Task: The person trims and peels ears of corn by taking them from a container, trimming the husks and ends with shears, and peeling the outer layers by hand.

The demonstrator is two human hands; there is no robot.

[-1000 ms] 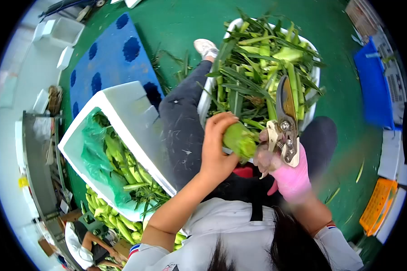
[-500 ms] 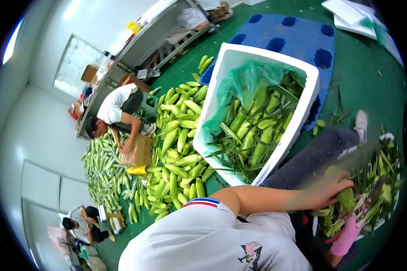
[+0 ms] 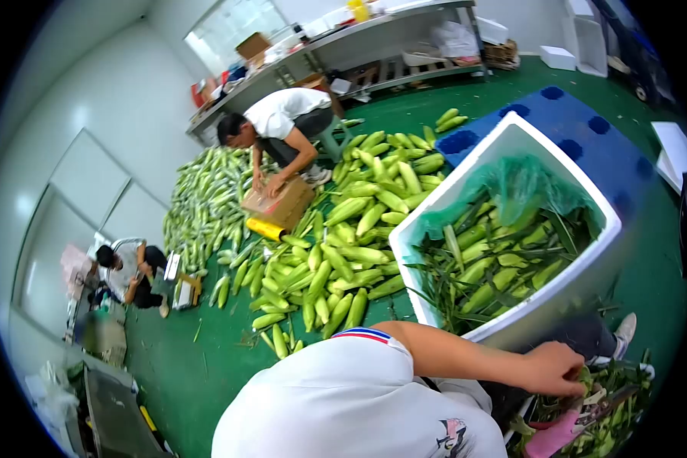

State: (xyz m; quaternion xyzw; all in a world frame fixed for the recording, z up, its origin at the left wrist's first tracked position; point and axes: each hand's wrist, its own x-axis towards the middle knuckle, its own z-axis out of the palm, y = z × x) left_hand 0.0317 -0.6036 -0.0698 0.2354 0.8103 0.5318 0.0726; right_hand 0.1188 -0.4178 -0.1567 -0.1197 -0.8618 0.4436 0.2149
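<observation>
My bare left hand (image 3: 553, 370) is closed, its fingers curled around a green ear of corn (image 3: 585, 376) that is mostly hidden. Just below, my right hand (image 3: 553, 437), in a pink glove, grips pruning shears (image 3: 604, 404); their blades lie close to my left fingertips. Both hands are low over a white container (image 3: 520, 416) full of cut husks and leaves (image 3: 618, 416). Beside my left arm stands a white foam box (image 3: 612, 221), lined with a green plastic bag (image 3: 511, 187) and filled with green corn ears (image 3: 477, 278) and loose leaves.
A large heap of corn (image 3: 351, 259) covers the floor beyond my arm. Behind it a person (image 3: 290, 114) bends over a cardboard box (image 3: 282, 206); another person (image 3: 126, 275) sits farther left. A blue pallet (image 3: 588, 114) lies behind the foam box. A metal workbench (image 3: 389, 46) lines the wall.
My view has swung, so the room looks more upright and the foam box sits farther right. Both hands appear lower in view, still close together, and the corn ear is less visible.
</observation>
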